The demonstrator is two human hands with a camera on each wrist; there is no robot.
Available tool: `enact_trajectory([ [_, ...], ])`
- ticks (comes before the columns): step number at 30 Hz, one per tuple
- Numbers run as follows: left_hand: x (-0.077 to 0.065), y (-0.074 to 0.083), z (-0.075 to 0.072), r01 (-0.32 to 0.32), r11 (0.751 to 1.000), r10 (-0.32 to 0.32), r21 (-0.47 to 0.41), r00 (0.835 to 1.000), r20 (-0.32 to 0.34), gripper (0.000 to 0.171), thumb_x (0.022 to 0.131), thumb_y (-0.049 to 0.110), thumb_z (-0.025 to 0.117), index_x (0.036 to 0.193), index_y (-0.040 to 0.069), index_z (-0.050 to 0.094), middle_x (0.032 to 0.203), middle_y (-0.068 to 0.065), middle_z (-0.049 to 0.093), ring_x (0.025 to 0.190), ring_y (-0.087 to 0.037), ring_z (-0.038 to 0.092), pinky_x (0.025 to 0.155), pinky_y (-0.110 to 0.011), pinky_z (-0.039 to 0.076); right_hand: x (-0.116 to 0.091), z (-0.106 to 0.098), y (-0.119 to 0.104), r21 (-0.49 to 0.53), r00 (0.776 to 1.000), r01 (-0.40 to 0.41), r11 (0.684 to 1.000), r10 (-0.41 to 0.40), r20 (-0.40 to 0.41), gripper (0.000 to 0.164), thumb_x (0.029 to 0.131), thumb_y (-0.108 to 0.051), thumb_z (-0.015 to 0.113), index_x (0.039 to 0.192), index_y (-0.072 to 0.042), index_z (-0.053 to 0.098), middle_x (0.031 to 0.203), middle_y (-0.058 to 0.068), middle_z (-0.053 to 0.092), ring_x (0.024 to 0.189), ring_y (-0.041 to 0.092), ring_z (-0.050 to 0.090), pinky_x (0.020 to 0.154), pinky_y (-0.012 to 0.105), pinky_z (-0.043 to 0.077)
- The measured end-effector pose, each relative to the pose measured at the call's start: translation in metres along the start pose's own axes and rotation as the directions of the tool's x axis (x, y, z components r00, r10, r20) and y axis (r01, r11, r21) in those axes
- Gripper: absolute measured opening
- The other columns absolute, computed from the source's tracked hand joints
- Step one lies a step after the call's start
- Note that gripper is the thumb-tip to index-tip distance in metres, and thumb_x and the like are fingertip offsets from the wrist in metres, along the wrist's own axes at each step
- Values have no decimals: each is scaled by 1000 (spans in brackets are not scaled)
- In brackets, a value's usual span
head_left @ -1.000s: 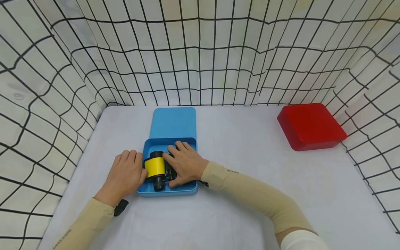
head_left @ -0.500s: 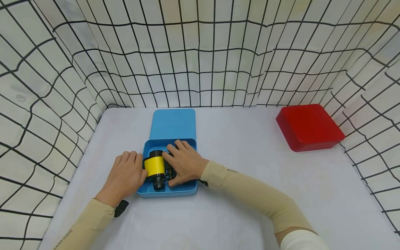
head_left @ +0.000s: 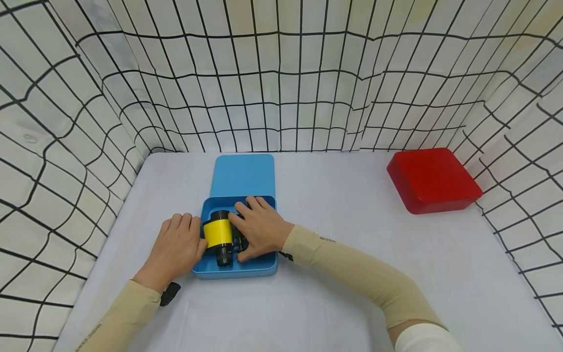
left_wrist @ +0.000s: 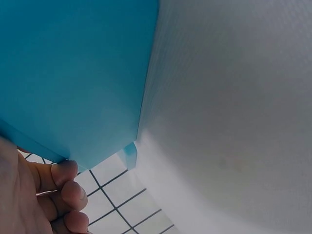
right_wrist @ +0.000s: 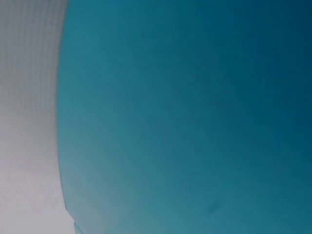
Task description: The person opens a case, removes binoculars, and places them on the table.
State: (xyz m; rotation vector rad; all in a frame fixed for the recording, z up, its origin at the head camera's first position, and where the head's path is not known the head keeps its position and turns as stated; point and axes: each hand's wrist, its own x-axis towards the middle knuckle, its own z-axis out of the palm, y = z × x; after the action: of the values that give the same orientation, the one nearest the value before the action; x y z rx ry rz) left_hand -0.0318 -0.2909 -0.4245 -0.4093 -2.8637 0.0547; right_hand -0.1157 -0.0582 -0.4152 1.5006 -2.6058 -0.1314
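Gripping the yellow-and-black binoculars (head_left: 218, 233) from above, your right hand (head_left: 262, 230) has its fingers spread and bent over their right barrel, thumb on the near side. Fingertip contact is partly hidden; how firmly you hold cannot be told.

Binoculars: inside the blue rectangular, smooth-walled box (head_left: 235, 275), under your right palm and just to its left. The yellow left barrel shows, its narrow black end pointing toward you.

Your left hand (head_left: 176, 244) is partly closed on the box's left wall. The thumb lies by the rim, next to the yellow barrel; whether it touches that barrel is unclear. In the left wrist view your fingers are curled, one tip against the blue edge.

Beyond both hands, the flat blue lid (head_left: 243, 176) lies back from the box's far edge. Well to the right of your right hand, a glossy red box with rounded corners (head_left: 433, 171) sits on the white-covered table (head_left: 334, 195). White fabric with black grid lines (head_left: 290, 88) rises beyond.
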Motion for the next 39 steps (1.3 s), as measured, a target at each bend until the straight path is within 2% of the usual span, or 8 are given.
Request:
enact_trajectory([
  [5,0,0,-1,13,1000,-13,-4,1000,25,23,92,18,56,99,-4,52,85,-15,45,86,-33,41,78,-44,36,-1,-2,1,2,1000,-4,1000,4,0,91,74,-84,64,138,-21,53,131,2,55,118,24,47,105,39,43],
  [12,0,-1,0,9,1000,-9,3,1000,13,23,91,18,58,98,-4,51,84,-15,44,86,-32,40,77,-44,35,0,-5,2,1,1000,-3,1000,3,-4,90,74,-84,64,137,-21,53,131,2,55,119,24,47,104,39,43],
  [17,-1,-2,0,-4,1000,3,17,1000,8,24,92,18,58,98,-4,51,84,-15,45,85,-32,40,76,-44,35,-1,-6,2,-25,1000,1,1000,-1,-22,88,73,-85,63,134,-21,53,127,1,55,113,24,47,98,37,43],
  [25,0,-3,-1,3,1000,-4,12,999,39,24,93,18,56,100,-5,51,85,-15,45,87,-33,41,77,-44,36,0,-9,2,-44,999,7,999,-9,-45,88,72,-85,64,130,-20,55,124,0,56,108,23,46,94,36,42],
  [34,0,-2,-2,4,1000,-4,9,999,44,27,94,18,55,105,-6,53,87,-16,48,88,-33,41,78,-45,37,1,-11,4,-42,999,-2,999,0,-43,89,72,-85,64,134,-21,55,128,1,57,112,23,47,96,36,43],
  [39,0,-2,-3,13,1000,-13,5,997,75,30,95,17,55,112,-7,54,90,-17,50,90,-34,42,80,-46,39,1,-12,5,-27,999,-13,1000,12,-30,89,72,-84,64,134,-21,54,128,1,56,113,23,46,97,36,42],
])
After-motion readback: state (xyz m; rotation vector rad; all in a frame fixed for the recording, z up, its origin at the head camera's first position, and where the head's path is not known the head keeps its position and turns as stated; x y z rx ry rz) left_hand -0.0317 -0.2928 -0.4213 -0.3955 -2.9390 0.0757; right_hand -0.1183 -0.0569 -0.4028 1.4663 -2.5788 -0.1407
